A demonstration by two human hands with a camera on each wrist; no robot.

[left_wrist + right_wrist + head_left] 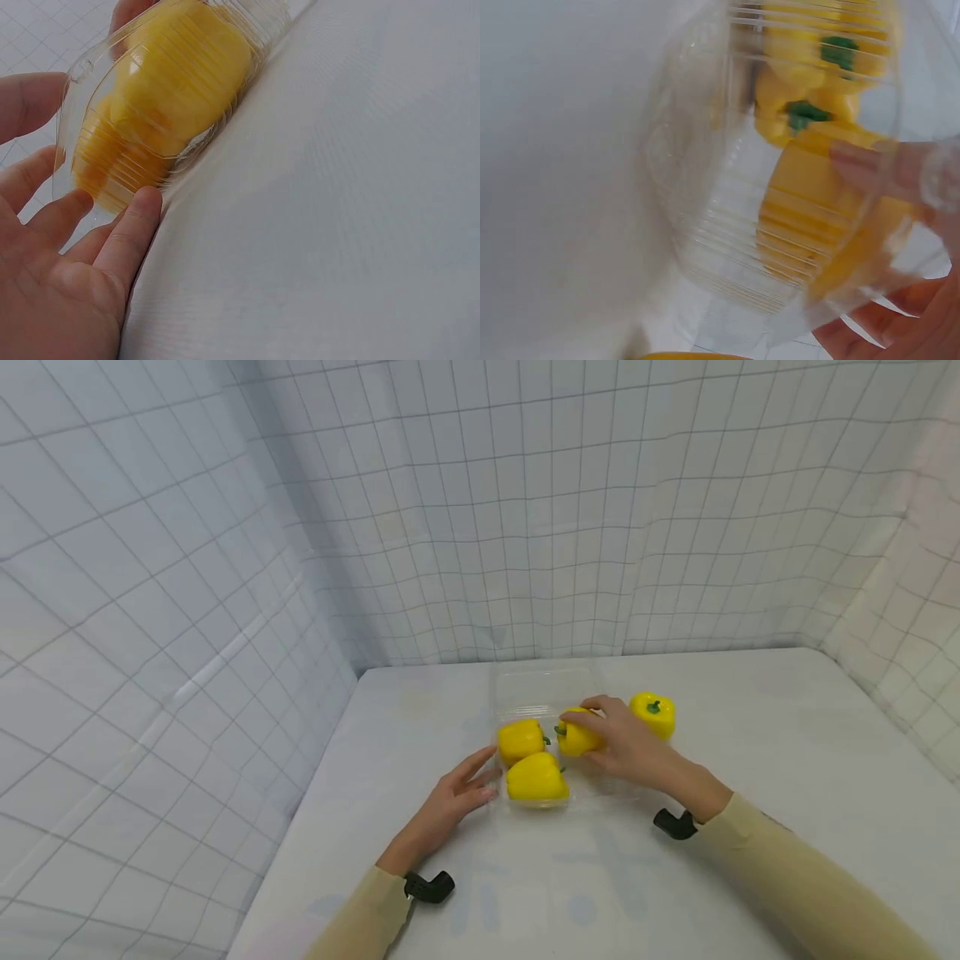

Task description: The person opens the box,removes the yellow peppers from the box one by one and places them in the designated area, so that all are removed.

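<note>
Backdrop: white cloth with a thin dark grid (525, 527), hung from 9 round through 12 to 3 o'clock. Below it we have the plain white tabletop (750, 735). We centre our dial on the clear hinged plastic container (600, 787), 12 pointing away from the person; its lid (543, 683) lies open at 12.

Step in hand, as we judge it: seating a glossy, blocky yellow bell pepper (574, 740) in the container. We would lower it fully before loosening the grip, clear its neighbours, and brace the thin wall against sliding.

Pose: the right hand (630, 752) reaches in from 4 o'clock, back of the hand up, fingers curled round that pepper at about 1. Whether the pepper touches the container floor, we cannot tell. The left hand (453, 793), between 8 and 9, has its fingers extended and spread, tips at the container's side, gripping nothing.

Two like yellow peppers sit inside, at 10 (521, 742) and 8 (537, 777); a fourth yellow pepper (660, 722) stands outside at 2.

Smallest: the held pepper's green stem (560, 730), pointing toward 9.
</note>
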